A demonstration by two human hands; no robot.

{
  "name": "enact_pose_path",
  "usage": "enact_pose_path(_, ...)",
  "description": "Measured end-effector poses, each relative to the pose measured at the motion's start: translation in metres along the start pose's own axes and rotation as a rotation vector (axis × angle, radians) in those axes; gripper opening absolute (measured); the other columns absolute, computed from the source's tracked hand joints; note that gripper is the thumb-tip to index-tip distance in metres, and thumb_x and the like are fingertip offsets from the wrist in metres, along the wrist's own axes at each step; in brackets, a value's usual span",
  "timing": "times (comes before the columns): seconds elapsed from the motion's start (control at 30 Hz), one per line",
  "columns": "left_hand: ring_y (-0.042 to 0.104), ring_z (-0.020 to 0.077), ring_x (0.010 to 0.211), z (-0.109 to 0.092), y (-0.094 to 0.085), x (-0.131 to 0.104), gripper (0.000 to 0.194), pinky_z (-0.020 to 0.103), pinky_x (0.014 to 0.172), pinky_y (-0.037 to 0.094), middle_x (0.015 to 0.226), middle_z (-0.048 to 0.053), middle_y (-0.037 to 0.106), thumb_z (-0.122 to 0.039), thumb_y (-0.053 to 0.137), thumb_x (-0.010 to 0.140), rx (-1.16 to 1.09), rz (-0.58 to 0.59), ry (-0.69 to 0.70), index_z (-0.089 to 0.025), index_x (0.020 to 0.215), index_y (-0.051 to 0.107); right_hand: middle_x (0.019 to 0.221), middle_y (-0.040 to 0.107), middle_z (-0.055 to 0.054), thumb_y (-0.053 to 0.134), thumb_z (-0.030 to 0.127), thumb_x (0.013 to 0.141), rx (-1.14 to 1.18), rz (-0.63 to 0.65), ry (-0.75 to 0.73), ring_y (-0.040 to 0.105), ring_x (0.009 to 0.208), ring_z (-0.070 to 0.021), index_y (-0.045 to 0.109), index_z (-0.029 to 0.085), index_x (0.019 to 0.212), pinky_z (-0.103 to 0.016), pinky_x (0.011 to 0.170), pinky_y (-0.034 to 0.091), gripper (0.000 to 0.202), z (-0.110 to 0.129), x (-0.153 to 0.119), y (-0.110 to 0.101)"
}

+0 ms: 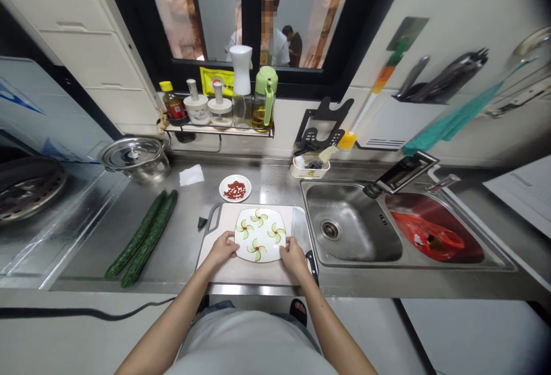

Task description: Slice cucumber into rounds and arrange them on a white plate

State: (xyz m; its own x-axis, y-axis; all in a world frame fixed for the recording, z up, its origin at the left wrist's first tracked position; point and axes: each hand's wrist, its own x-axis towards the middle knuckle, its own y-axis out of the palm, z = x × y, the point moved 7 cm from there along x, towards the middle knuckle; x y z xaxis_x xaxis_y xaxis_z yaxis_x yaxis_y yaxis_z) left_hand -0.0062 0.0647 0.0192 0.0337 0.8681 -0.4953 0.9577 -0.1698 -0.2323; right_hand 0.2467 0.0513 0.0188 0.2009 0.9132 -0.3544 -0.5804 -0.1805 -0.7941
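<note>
A white squarish plate (267, 221) is over the cutting board (215, 274), held at both sides. On it are several flower shapes of thin green-edged slices with red centres (257, 250). My left hand (222, 247) pinches the plate's left edge, and my right hand (294, 255) grips its right edge. Whether the plate touches the board I cannot tell. A kitchen knife (298, 223) lies along the board's right side, its black handle towards me and partly behind my right wrist. Behind the board sits a small white dish (222, 188) of red berries.
Two cucumbers (148, 237) lie left of the board, with a small dark green piece (202, 223) nearer it. A lidded steel pot (146, 165) stands behind them, beside a white paper (191, 175). To the right is a double sink (353, 257) holding a red plastic bag (430, 234).
</note>
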Motion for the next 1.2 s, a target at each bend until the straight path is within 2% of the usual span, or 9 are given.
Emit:
enact_pose_path(0.23, 0.053, 0.0084, 0.049, 0.002, 0.002, 0.001, 0.026, 0.018, 0.05, 0.041, 0.053, -0.008, 0.05, -0.011, 0.056, 0.067, -0.032, 0.016, 0.039, -0.017, 0.092, 0.051, 0.077, 0.062, -0.003, 0.044, 0.023, 0.081, 0.089, -0.027, -0.011, 0.057, 0.075, -0.0166, 0.053, 0.015, 0.106, -0.023, 0.065, 0.037, 0.028, -0.006, 0.002, 0.002)
enact_pose_path(0.4, 0.055, 0.0082, 0.053, 0.005, 0.004, -0.003, 0.028, 0.019, 0.053, 0.044, 0.056, -0.008, 0.051, -0.017, 0.057, 0.067, -0.147, 0.058, 0.047, -0.019, 0.094, 0.048, 0.074, 0.062, -0.002, 0.042, 0.026, 0.08, 0.207, -0.059, -0.051, 0.057, 0.068, -0.0168, 0.054, 0.017, 0.104, -0.024, 0.061, 0.039, 0.029, -0.009, -0.001, 0.001)
enact_pose_path(0.6, 0.064, 0.0128, 0.07, -0.006, 0.009, -0.012, 0.049, 0.028, 0.068, 0.053, 0.075, -0.003, 0.062, -0.027, 0.063, 0.068, -0.356, 0.17, 0.051, -0.022, 0.111, 0.04, 0.066, 0.06, -0.001, 0.042, 0.028, 0.079, 0.371, -0.078, -0.086, 0.056, 0.063, -0.0175, 0.053, 0.017, 0.107, -0.025, 0.057, 0.041, 0.033, -0.001, 0.0, -0.013)
enact_pose_path(0.73, 0.066, 0.0153, 0.077, -0.014, 0.008, -0.021, 0.059, 0.033, 0.074, 0.054, 0.083, 0.0, 0.065, -0.029, 0.069, 0.066, -0.462, 0.205, 0.06, -0.024, 0.115, 0.036, 0.065, 0.061, 0.0, 0.047, 0.033, 0.078, 0.51, -0.032, -0.086, 0.057, 0.06, -0.0166, 0.052, 0.018, 0.11, -0.025, 0.054, 0.042, 0.036, 0.002, -0.003, -0.021)
enact_pose_path(0.87, 0.066, 0.016, 0.077, -0.018, 0.007, -0.03, 0.06, 0.032, 0.074, 0.053, 0.087, 0.002, 0.067, -0.026, 0.073, 0.065, -0.626, 0.239, 0.087, -0.024, 0.112, 0.036, 0.071, 0.065, 0.0, 0.058, 0.039, 0.074, 0.82, 0.063, -0.027, 0.058, 0.055, -0.015, 0.05, 0.02, 0.114, -0.023, 0.047, 0.043, 0.046, 0.002, -0.013, -0.018)
enact_pose_path(0.93, 0.067, 0.0166, 0.076, -0.019, 0.009, -0.035, 0.061, 0.031, 0.072, 0.053, 0.086, 0.002, 0.068, -0.026, 0.074, 0.064, -0.655, 0.239, 0.08, -0.024, 0.112, 0.036, 0.077, 0.068, -0.001, 0.065, 0.038, 0.07, 0.978, 0.16, 0.014, 0.06, 0.056, -0.015, 0.051, 0.02, 0.115, -0.023, 0.045, 0.044, 0.051, 0.006, -0.022, -0.011)
enact_pose_path(1.03, 0.067, 0.0176, 0.074, -0.024, 0.015, -0.044, 0.063, 0.029, 0.069, 0.052, 0.083, 0.002, 0.069, -0.026, 0.075, 0.064, -0.653, 0.253, 0.082, -0.023, 0.113, 0.036, 0.094, 0.07, -0.007, 0.071, 0.035, 0.067, 1.219, 0.336, 0.065, 0.066, 0.073, -0.0198, 0.055, 0.019, 0.115, -0.028, 0.055, 0.053, 0.052, 0.019, -0.038, 0.003)
enact_pose_path(1.1, 0.066, 0.0173, 0.072, -0.029, 0.024, -0.052, 0.063, 0.028, 0.068, 0.052, 0.083, 0.003, 0.069, -0.028, 0.075, 0.064, -0.635, 0.274, 0.097, -0.023, 0.113, 0.037, 0.102, 0.07, -0.008, 0.074, 0.031, 0.065, 1.362, 0.312, 0.128, 0.067, 0.084, -0.0224, 0.056, 0.019, 0.117, -0.033, 0.066, 0.056, 0.056, 0.02, -0.045, 0.006)
enact_pose_path(1.2, 0.064, 0.0153, 0.071, -0.033, 0.042, -0.06, 0.061, 0.029, 0.069, 0.05, 0.083, 0.002, 0.068, -0.034, 0.073, 0.068, -0.588, 0.353, 0.122, -0.022, 0.116, 0.037, 0.106, 0.069, -0.007, 0.077, 0.029, 0.062, 1.429, 0.209, 0.19, 0.066, 0.093, -0.0231, 0.055, 0.02, 0.12, -0.034, 0.078, 0.055, 0.062, 0.005, -0.053, 0.003)
